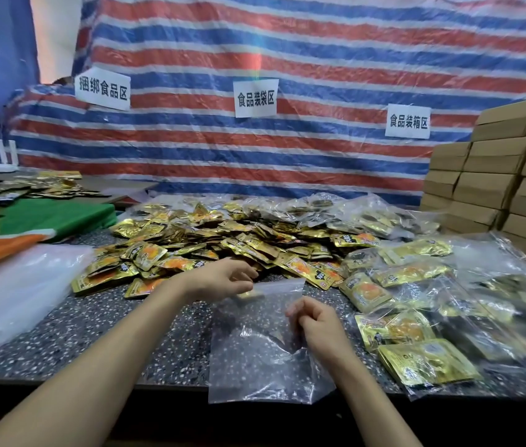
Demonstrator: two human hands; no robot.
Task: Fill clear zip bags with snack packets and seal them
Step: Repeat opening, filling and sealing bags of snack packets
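A clear zip bag [265, 356] lies low in the centre of the frame. Its bottom overhangs the near edge of the desk [94, 333], and its long axis runs away from the person, with the mouth at the far end. The right hand [316, 321] pinches the bag's right edge. The left hand [223, 279], fingers loosely curled, hovers at the mouth; whether it holds a packet is unclear. Just beyond the mouth spreads the pile of gold snack packets [223, 237], nearer the left hand.
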